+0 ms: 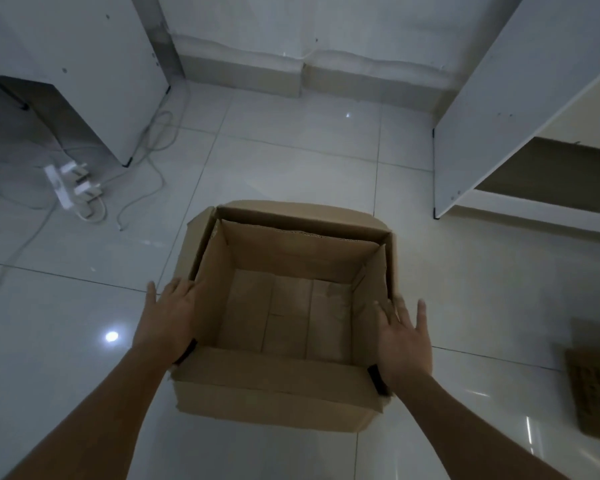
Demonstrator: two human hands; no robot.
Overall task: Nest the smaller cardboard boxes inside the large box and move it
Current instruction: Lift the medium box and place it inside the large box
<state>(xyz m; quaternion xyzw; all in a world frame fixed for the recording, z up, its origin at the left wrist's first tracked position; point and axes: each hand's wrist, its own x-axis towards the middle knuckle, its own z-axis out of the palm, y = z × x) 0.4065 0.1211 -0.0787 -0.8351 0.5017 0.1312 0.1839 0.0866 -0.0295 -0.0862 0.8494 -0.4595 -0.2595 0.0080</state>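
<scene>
A large open cardboard box [278, 400] sits low in the middle of the view over the tiled floor. A smaller open box [291, 258] is nested inside it, its walls just within the outer rim, and its bottom is bare. My left hand [170, 317] lies flat against the large box's left wall, fingers stretched forward. My right hand [404, 337] presses on the right wall with fingers spread and the thumb at the rim. I cannot tell whether the box rests on the floor or hangs just above it.
A white power strip [73, 188] with plugs and loose cables lies on the floor at the left. White cabinet panels stand at the back left [94, 74] and at the right [499, 109]. A brown cardboard piece [596, 386] lies at the right edge.
</scene>
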